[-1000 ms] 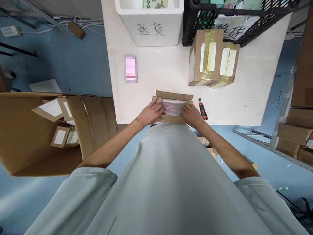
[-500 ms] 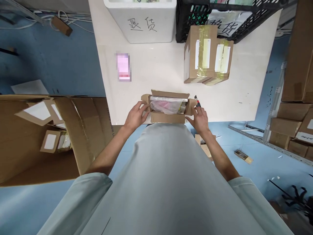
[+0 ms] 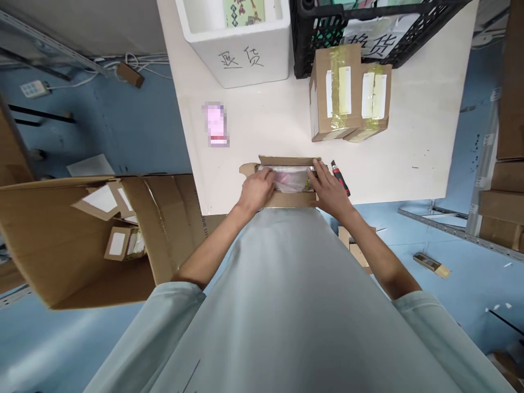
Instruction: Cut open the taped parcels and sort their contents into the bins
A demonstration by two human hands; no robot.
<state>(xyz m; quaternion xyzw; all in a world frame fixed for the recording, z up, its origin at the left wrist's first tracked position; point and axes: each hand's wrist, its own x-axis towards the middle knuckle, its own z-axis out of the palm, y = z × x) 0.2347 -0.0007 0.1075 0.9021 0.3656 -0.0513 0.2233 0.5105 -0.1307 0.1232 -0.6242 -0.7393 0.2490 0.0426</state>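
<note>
At the table's near edge lies an open cardboard box (image 3: pixel 291 200) with its long flaps raised. Inside it is a package in clear plastic wrap (image 3: pixel 291 179), with some pink and a bit of yellow showing through. My left hand (image 3: pixel 256 192) reaches over the left end, its fingers curled onto the package. Across the right end rests my right hand (image 3: pixel 331 191), thumb by the front flap and fingers at the back flap and the wrap. Both hands hide the ends of the package. Right beside my right hand lies a red and black box cutter (image 3: pixel 340 178).
Two taped cartons (image 3: pixel 339 93) stand before a black crate (image 3: pixel 303 49) at the back. A white foam bin (image 3: pixel 254 63) is left of it, with a blurred pink item (image 3: pixel 217 124) nearer me. A large open carton (image 3: pixel 174 218) stands at the left, beside the table.
My hands have moved inward from the box's end flaps onto the box's ends and the wrapped package. The box cutter shows more fully now. The view has shifted a little.
</note>
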